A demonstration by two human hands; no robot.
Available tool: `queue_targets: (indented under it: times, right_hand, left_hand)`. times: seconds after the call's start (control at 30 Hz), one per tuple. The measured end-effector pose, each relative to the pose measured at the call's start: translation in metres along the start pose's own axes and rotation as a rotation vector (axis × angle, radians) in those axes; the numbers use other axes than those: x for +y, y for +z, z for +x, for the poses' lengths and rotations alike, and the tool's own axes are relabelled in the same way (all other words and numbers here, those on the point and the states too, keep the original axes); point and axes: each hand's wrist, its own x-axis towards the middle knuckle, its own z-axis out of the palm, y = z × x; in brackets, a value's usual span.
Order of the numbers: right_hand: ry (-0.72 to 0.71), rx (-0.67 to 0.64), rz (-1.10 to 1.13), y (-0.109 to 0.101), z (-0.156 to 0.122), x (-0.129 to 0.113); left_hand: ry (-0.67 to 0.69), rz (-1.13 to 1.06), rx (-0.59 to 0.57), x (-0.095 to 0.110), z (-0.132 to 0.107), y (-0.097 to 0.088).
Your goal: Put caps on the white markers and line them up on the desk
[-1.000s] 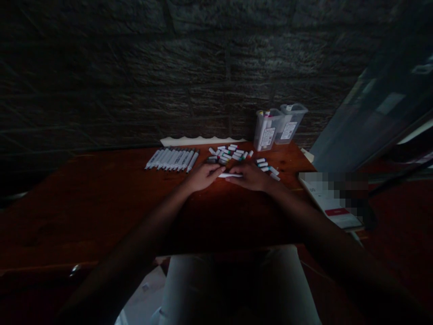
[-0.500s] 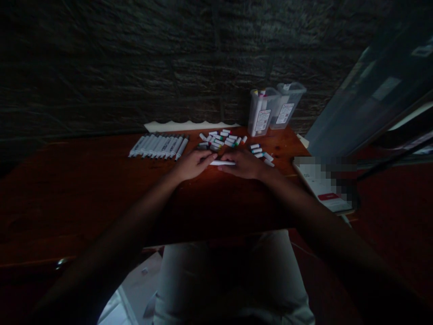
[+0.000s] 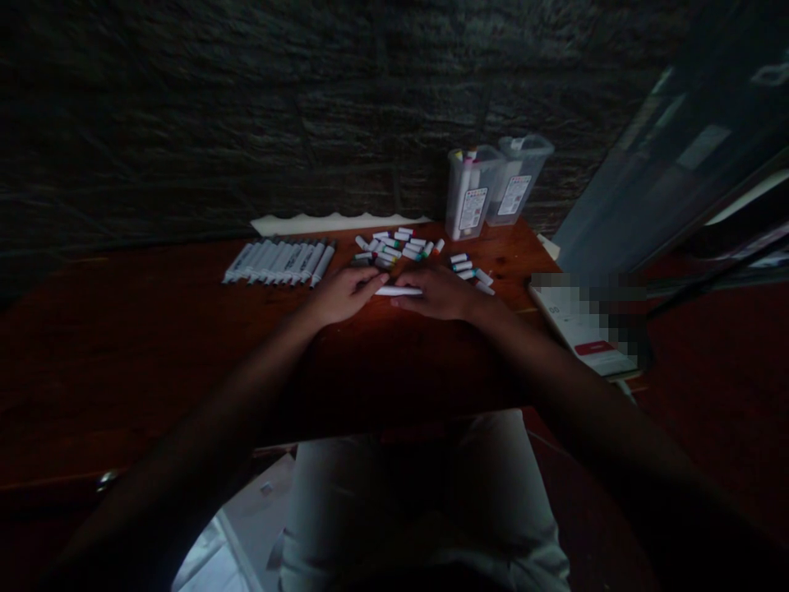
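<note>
A white marker (image 3: 399, 291) lies crosswise between my two hands, just above the table. My left hand (image 3: 346, 296) is closed on its left end, thumb along the barrel. My right hand (image 3: 439, 293) grips the other end, with the fingers partly hiding it. Beyond the hands lies a loose cluster of white marker caps (image 3: 412, 245) with coloured ends. A few more caps (image 3: 467, 270) lie just past my right hand. Capless marker bodies (image 3: 280, 261) lie side by side in a row to the left.
Two clear plastic containers (image 3: 472, 201) with labels stand at the back right; the nearer one holds some markers. A tablet-like device (image 3: 576, 325), partly pixelated, lies at the right edge of the wooden table (image 3: 154, 353). A dark stone wall (image 3: 277, 115) rises behind, with a wavy-edged white strip (image 3: 339, 222) along it.
The whole view has shifted slightly, so everything sits a little further up and left. Both hands keep the same hold on the marker.
</note>
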Motion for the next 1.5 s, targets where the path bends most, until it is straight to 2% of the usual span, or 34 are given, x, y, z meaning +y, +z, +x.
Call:
queue_targets:
  times: [0.4,1.1,1.5]
  right_hand:
    - [0.006,-0.011,-0.099,0.000,-0.002,-0.004]
    - [0.021,-0.083,-0.170,-0.007,-0.006,-0.014]
    - [-0.001,-0.082,-0.172,-0.007,-0.005,-0.012]
  left_hand:
    - [-0.021,0.034,-0.037,0.005,0.000,-0.002]
    - [-0.050,0.060,-0.044,0.007,0.000,-0.002]
    - [-0.050,0.080,-0.051,0.011,-0.001,-0.003]
